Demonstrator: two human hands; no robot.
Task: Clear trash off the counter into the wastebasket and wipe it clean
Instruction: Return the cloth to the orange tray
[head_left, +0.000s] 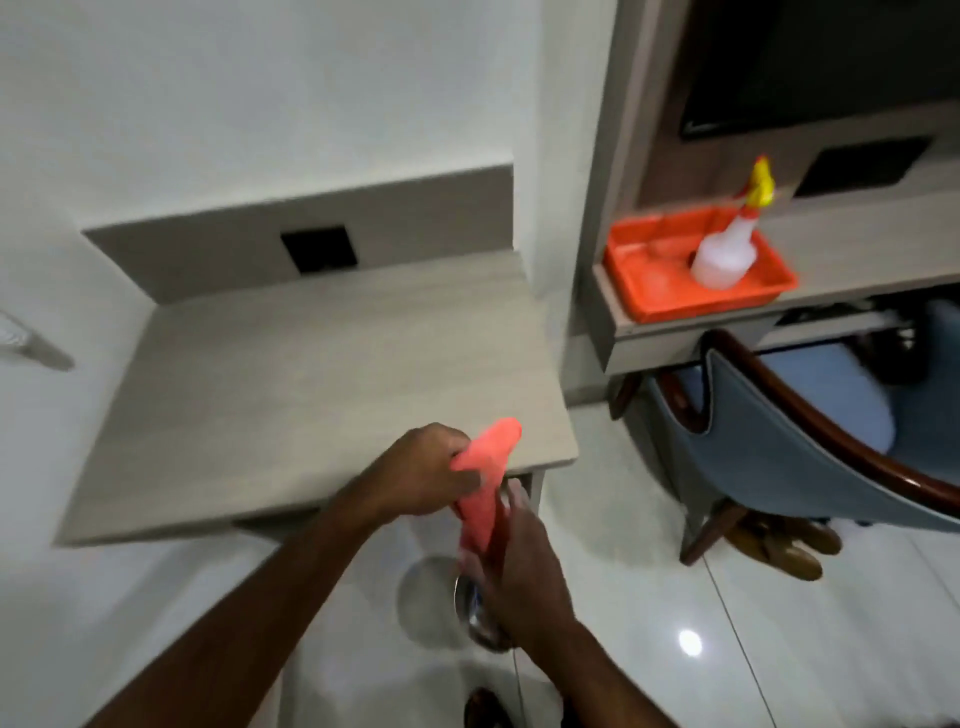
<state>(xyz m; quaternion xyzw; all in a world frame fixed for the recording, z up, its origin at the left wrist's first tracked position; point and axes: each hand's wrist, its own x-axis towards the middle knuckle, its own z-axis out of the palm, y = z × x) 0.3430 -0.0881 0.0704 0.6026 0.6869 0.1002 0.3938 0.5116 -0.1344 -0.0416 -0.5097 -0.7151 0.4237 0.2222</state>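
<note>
A pink-red cloth (485, 483) hangs stretched between both my hands at the counter's front right corner. My left hand (421, 475) grips its upper part above the counter edge. My right hand (524, 566) holds the lower part, just below the edge. The light wood counter (291, 374) shows a bare top. Under my hands on the floor stands a round metal wastebasket (441, 603), partly hidden by my right hand and the cloth. The view is blurred.
An orange tray (654, 280) with a white spray bottle (727, 249), yellow-and-red trigger, sits on a shelf to the right. Below it is a blue chair (789, 447) with a wooden frame, brown shoes (779, 545) beneath. The floor is glossy white tile.
</note>
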